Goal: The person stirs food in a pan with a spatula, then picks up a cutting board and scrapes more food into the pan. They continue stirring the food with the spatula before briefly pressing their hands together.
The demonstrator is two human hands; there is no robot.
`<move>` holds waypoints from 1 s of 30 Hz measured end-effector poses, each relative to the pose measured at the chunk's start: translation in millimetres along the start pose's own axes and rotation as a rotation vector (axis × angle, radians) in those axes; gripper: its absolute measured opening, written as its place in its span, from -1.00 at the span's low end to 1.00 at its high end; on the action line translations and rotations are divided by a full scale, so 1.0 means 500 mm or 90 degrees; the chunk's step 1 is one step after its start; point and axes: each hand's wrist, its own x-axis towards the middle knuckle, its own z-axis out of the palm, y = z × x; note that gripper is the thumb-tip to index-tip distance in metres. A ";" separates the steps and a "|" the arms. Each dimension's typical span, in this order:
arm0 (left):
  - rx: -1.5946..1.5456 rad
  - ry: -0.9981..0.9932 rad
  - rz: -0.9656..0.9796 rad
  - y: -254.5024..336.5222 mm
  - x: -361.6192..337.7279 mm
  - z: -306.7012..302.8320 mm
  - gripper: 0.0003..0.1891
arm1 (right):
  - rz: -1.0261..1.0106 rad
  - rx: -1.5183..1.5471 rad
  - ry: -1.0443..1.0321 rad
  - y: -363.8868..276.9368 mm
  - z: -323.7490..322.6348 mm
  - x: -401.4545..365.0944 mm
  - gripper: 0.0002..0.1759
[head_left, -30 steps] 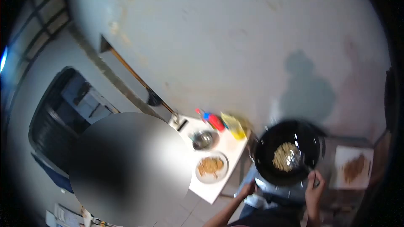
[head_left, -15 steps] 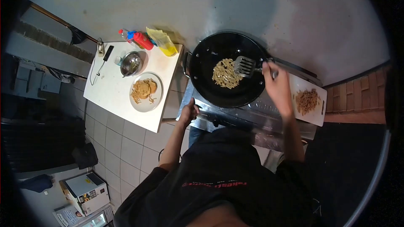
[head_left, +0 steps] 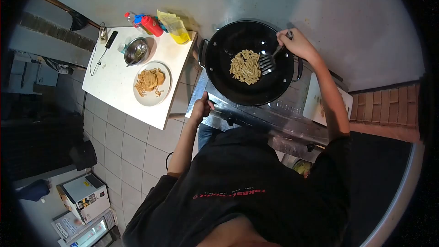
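Observation:
My right hand (head_left: 295,43) grips the handle of a slotted metal spatula (head_left: 267,64) over the right rim of a black wok (head_left: 256,96). The spatula's head rests at the right side of a pile of small cut pieces of food (head_left: 245,67) in the wok. My left hand (head_left: 201,108) is by the front left edge of the metal stove (head_left: 251,116), below the wok's left handle. Its fingers are curled, and what they hold, if anything, is too small to make out.
A white table (head_left: 109,96) on the left bears a plate of food (head_left: 165,87), a metal bowl (head_left: 137,51), a red bottle (head_left: 152,26) and a yellow packet (head_left: 176,29). A white cutting board (head_left: 312,98) lies right of the wok, partly behind my right forearm. Wall behind.
My right hand has moved up and the spatula is now more steeply angled, its head lower beside the food. My right forearm now covers much of the cutting board. The whole view has shifted slightly.

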 end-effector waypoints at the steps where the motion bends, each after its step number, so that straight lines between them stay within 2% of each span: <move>1: 0.016 0.008 0.008 0.004 0.002 0.001 -0.22 | 0.028 0.105 -0.035 0.016 0.007 0.008 -0.56; 3: 0.030 0.017 0.012 0.010 0.000 0.004 -0.22 | 0.108 0.279 -0.125 0.057 0.039 0.010 -0.51; 5: 0.022 0.024 0.011 0.007 0.001 0.004 -0.21 | 0.152 0.347 -0.118 0.055 0.072 -0.009 -0.49; 11: 0.004 0.005 0.021 0.000 0.004 0.001 -0.21 | 0.067 0.494 -0.061 -0.001 0.133 -0.098 -0.60; 13: 0.003 -0.003 0.025 0.003 0.004 0.000 -0.21 | -0.009 0.331 0.054 -0.031 0.172 -0.140 -0.64; 15: 0.031 0.031 0.024 0.007 -0.002 0.006 -0.21 | -0.194 0.187 0.140 -0.053 0.193 -0.184 -0.73; 17: 0.023 0.018 0.014 0.013 -0.007 0.007 -0.21 | -0.290 0.122 0.098 -0.088 0.190 -0.226 -0.80; 21: 0.029 0.011 0.012 0.015 -0.006 0.006 -0.22 | -0.278 -0.133 -0.033 -0.111 0.198 -0.304 -0.89; 24: 0.029 0.014 0.015 0.015 -0.009 0.008 -0.22 | -0.347 -0.221 -0.015 -0.110 0.203 -0.331 -0.91; 28: 0.020 0.003 0.007 0.013 -0.004 0.003 -0.22 | -0.345 -0.258 -0.021 -0.118 0.173 -0.335 -0.91; 30: 0.020 -0.001 0.006 0.010 0.000 0.000 -0.22 | -0.322 -0.217 -0.010 -0.129 0.136 -0.317 -0.90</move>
